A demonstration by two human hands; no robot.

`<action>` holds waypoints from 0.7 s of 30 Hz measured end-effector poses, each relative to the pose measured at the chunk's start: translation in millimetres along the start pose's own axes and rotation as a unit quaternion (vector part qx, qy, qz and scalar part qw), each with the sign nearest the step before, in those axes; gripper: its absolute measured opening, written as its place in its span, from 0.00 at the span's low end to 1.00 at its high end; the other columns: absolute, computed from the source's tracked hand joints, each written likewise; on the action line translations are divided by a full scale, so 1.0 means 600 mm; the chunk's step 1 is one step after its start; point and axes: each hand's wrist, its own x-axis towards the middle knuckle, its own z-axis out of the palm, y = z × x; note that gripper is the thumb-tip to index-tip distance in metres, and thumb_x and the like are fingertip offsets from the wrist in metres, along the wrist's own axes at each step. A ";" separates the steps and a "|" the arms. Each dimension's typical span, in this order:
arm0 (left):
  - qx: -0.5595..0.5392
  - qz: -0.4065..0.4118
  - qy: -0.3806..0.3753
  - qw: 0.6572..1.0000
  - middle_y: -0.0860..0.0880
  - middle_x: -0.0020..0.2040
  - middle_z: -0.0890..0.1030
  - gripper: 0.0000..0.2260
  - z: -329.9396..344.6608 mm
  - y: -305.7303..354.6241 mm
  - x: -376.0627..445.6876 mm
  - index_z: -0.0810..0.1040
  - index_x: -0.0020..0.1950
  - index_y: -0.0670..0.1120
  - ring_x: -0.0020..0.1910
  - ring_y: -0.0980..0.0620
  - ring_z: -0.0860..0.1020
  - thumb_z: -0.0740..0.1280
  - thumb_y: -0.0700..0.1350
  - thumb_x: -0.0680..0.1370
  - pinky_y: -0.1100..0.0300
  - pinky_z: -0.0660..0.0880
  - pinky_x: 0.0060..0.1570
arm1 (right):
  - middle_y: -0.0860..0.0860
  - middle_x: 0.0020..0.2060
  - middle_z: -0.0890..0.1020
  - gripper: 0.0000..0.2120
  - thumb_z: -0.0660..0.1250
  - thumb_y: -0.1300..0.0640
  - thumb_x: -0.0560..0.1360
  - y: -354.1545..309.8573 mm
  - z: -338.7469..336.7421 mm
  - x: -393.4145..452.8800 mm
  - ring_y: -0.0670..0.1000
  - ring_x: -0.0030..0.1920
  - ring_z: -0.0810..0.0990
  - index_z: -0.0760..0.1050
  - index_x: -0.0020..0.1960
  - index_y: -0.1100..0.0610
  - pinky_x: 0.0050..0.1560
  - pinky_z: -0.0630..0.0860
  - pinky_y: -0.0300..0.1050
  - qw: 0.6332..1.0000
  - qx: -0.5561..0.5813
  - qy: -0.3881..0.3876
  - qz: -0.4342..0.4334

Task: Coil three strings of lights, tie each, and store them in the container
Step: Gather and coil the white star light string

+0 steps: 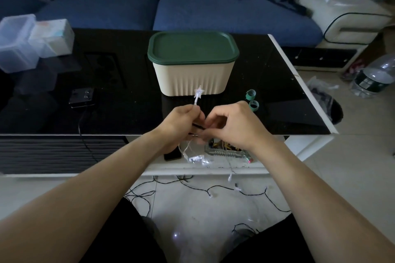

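The person sat in front of a low black table point(267, 83) with both arms stretched out over its near edge. The left hand point(177, 126) was curled around a thin clear string of lights point(195, 103). A small star-shaped light point(198, 92) stuck up from the top of that fist, right in front of the container. More of that clear string hung down below the hand to a little pile of lights point(197, 159) on the white lower shelf point(245, 168).

The right hand point(230, 126) was just beside the left hand, with its fingers bent in. Its fingertips pinched a thin dark tie point(197, 126) that ran across between the 2 hands.

The container point(192, 74) stood on the table just past the hands. It was cream with ribbed sides, and its green lid point(192, 48) was on.

2 small green rolls point(252, 100) lay on the table to the right of the container, near the right hand. A dark string of lights point(235, 189) lay loose on the floor between the person's knees and the table. A glass tray point(226, 149) sat on the shelf under the right hand. Clear plastic boxes point(32, 40) stood at the far left of the table. A blue sofa point(213, 10) was behind the table.
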 end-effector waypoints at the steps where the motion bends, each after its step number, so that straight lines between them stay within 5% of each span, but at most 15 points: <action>1: 0.019 -0.001 -0.007 1.000 0.42 0.38 0.81 0.15 0.002 -0.001 -0.001 0.75 0.48 0.40 0.33 0.43 0.80 0.54 0.46 0.86 0.49 0.81 0.37 | 0.48 0.35 0.85 0.11 0.83 0.56 0.65 0.001 0.003 0.001 0.43 0.36 0.84 0.85 0.43 0.59 0.40 0.82 0.42 1.000 0.011 0.010 -0.010; 3: 0.051 0.002 -0.004 0.999 0.41 0.34 0.77 0.15 0.003 -0.002 -0.001 0.74 0.47 0.40 0.25 0.47 0.75 0.54 0.46 0.86 0.60 0.72 0.25 | 0.48 0.35 0.85 0.12 0.83 0.58 0.64 0.003 0.011 0.001 0.45 0.37 0.84 0.84 0.43 0.59 0.41 0.82 0.43 0.998 0.046 0.025 -0.021; 7: 0.029 -0.014 0.014 0.999 0.45 0.28 0.73 0.15 0.001 -0.004 0.003 0.71 0.42 0.43 0.21 0.52 0.67 0.54 0.45 0.86 0.65 0.61 0.23 | 0.45 0.43 0.81 0.22 0.83 0.47 0.62 0.021 0.024 -0.002 0.45 0.44 0.80 0.78 0.50 0.52 0.45 0.77 0.35 0.995 0.068 0.054 0.054; 10: -0.008 -0.024 0.016 1.000 0.47 0.29 0.74 0.15 -0.006 -0.003 0.003 0.72 0.43 0.43 0.22 0.52 0.68 0.54 0.47 0.86 0.61 0.63 0.27 | 0.49 0.55 0.80 0.34 0.80 0.39 0.61 0.045 0.020 -0.005 0.45 0.55 0.81 0.72 0.61 0.51 0.56 0.80 0.43 0.959 0.154 -0.079 0.226; 12: -0.024 -0.026 0.017 0.999 0.47 0.31 0.75 0.15 -0.011 -0.001 0.002 0.72 0.43 0.44 0.23 0.52 0.69 0.54 0.47 0.86 0.61 0.64 0.28 | 0.53 0.57 0.82 0.27 0.79 0.48 0.67 0.064 0.007 -0.010 0.49 0.58 0.82 0.75 0.62 0.55 0.62 0.79 0.51 0.921 0.231 -0.144 0.278; 15: -0.059 -0.017 0.028 0.998 0.46 0.31 0.75 0.15 -0.017 0.002 0.002 0.71 0.42 0.45 0.24 0.52 0.69 0.54 0.47 0.86 0.61 0.65 0.26 | 0.60 0.50 0.84 0.16 0.75 0.58 0.71 0.075 -0.012 -0.017 0.56 0.50 0.83 0.79 0.57 0.62 0.59 0.79 0.56 0.872 0.358 -0.172 0.288; 21: -0.134 0.010 0.013 0.991 0.45 0.31 0.75 0.15 -0.018 0.007 0.003 0.70 0.42 0.44 0.22 0.52 0.69 0.53 0.46 0.86 0.62 0.62 0.22 | 0.61 0.54 0.85 0.18 0.73 0.57 0.70 0.053 -0.010 -0.019 0.53 0.54 0.84 0.80 0.58 0.61 0.60 0.80 0.48 0.881 0.365 -0.173 0.248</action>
